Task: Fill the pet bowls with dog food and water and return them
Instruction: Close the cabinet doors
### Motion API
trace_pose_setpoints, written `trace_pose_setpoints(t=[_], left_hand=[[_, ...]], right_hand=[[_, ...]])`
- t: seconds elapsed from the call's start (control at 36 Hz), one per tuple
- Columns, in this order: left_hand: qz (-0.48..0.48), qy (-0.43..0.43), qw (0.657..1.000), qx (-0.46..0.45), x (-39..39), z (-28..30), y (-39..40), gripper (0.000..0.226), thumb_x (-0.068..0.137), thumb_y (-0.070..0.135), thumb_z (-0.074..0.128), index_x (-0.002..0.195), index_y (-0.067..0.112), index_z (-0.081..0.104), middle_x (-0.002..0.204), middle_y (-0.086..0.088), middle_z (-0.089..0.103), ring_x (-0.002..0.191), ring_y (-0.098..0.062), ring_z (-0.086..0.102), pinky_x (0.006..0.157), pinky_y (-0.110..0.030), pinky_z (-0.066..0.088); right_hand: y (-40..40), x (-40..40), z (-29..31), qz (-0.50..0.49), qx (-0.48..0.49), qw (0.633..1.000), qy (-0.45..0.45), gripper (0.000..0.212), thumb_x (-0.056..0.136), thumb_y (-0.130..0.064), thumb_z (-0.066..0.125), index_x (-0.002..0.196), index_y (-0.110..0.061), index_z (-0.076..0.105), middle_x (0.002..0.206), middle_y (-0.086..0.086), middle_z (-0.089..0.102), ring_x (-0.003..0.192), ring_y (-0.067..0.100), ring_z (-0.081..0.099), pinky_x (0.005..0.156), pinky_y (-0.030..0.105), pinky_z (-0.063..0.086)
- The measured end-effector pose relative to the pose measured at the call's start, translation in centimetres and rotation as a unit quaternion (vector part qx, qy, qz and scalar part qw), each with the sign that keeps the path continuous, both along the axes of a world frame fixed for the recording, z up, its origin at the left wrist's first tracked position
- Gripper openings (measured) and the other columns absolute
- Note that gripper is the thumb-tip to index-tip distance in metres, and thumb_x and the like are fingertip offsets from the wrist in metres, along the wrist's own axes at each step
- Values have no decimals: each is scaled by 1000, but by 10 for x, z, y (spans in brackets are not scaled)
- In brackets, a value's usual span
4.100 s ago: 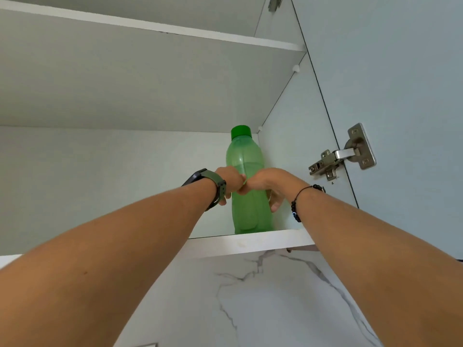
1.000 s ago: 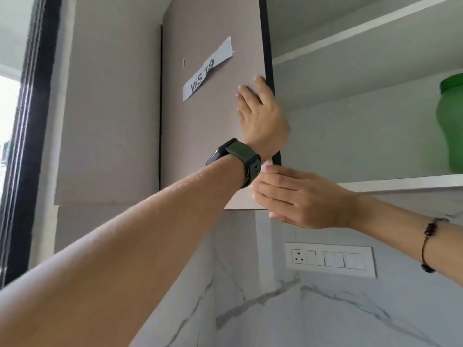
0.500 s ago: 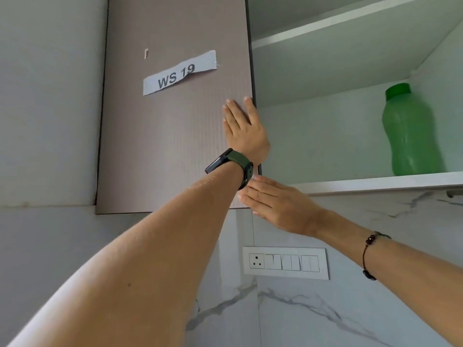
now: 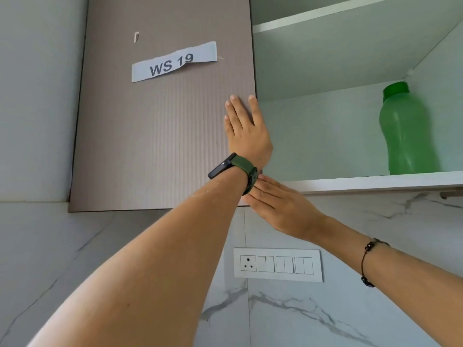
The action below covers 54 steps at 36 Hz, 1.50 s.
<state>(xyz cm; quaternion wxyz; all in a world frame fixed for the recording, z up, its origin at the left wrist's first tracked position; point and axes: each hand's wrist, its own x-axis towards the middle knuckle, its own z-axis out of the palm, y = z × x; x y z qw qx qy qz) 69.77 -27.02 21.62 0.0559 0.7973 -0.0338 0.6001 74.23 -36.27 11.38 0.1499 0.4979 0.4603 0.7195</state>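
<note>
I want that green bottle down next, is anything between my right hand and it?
Nothing visible does. The green bottle stands alone on the open shelf; the right hand is below the shelf's left end, by the closed door.

Left hand (image 4: 246, 131) flat on cabinet door (image 4: 160, 136), right hand (image 4: 280, 209) beneath, green bottle (image 4: 406, 131) shelved

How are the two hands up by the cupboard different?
The left hand lies flat on the brown cupboard door, fingers pointing up; the right hand sits lower, at the door's bottom corner, fingers pointing sideways. The left wrist wears a green watch; the right wrist wears a thin black beaded bracelet. Both hands are open, hold nothing, and leave the green bottle on the shelf untouched.
</note>
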Motion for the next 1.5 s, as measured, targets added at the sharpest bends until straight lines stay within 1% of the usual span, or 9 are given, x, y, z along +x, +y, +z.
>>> trace_pose_setpoints(t=[0.28, 0.53, 0.89, 1.03, 1.11, 1.19, 1.33, 1.42, 1.5], left_hand=[[-98, 143, 985, -28, -54, 7, 9, 64, 98, 32, 38, 148, 5, 9, 155, -26, -1, 145, -38, -1, 117, -47, 8], [-285, 92, 954, 26, -131, 11, -51, 45, 95, 30, 43, 126, -2, 40, 136, -23, 37, 126, -39, 38, 105, -47, 33], [-566, 54, 818, 88, -266, 26, -221, 43, 96, 34, 42, 129, 6, 40, 134, -13, 42, 118, -30, 45, 97, -37, 36], [-662, -1, 732, 162, -323, 31, -263, 44, 97, 24, 39, 140, 16, 33, 136, -10, 43, 108, -22, 49, 86, -23, 32], [-671, -34, 703, 232, -350, 29, -290, 43, 98, 17, 34, 142, 18, 35, 143, -6, 40, 125, -19, 42, 98, -23, 33], [-638, -59, 713, 284, -369, 25, -322, 42, 99, 15, 31, 139, 18, 41, 142, -6, 41, 133, -21, 34, 104, -27, 31], [-520, -38, 772, 363, -377, 12, -365, 40, 101, 26, 28, 134, 23, 49, 150, -6, 31, 145, -27, 8, 114, -44, 20], [-460, -48, 800, 382, -368, 3, -380, 39, 100, 29, 29, 129, 23, 55, 153, -4, 25, 147, -28, -4, 116, -49, 12], [-435, -98, 812, 376, -361, -4, -385, 40, 100, 27, 28, 126, 20, 58, 151, -6, 29, 147, -30, -5, 117, -48, 11]], right_hand=[[-20, -77, 6, -174, -29, 982, 60, 34, 80, -1, 64, 113, -1, 67, 119, 13, 67, 114, 25, 62, 95, 36, 51], [-80, -202, 19, -254, 39, 965, 59, 24, 75, 7, 66, 99, 7, 70, 103, 20, 71, 101, 32, 68, 87, 41, 55], [-209, -362, 24, -469, 151, 870, 22, 24, 68, 14, 60, 89, 8, 71, 92, 20, 72, 90, 35, 70, 85, 44, 55], [-254, -419, 27, -533, 290, 795, -8, 23, 75, 6, 57, 95, 10, 69, 110, 24, 67, 108, 41, 61, 97, 53, 47], [-279, -446, 22, -531, 417, 737, 23, 34, 83, 1, 49, 114, 8, 62, 134, 22, 52, 127, 40, 44, 108, 48, 33], [-301, -460, 13, -470, 505, 720, 73, 48, 86, -1, 47, 133, 5, 44, 146, 21, 36, 132, 38, 32, 109, 40, 28], [-324, -459, -3, -265, 651, 683, 200, 60, 90, -11, 51, 145, -8, 28, 139, 15, 46, 124, 35, 44, 88, 32, 39], [-334, -451, -8, -194, 691, 659, 224, 58, 91, -14, 51, 145, -12, 30, 136, 13, 50, 122, 34, 47, 93, 39, 46], [-342, -449, -7, -171, 694, 675, 182, 37, 89, -7, 48, 125, -6, 51, 103, 11, 61, 99, 32, 54, 73, 32, 44]])
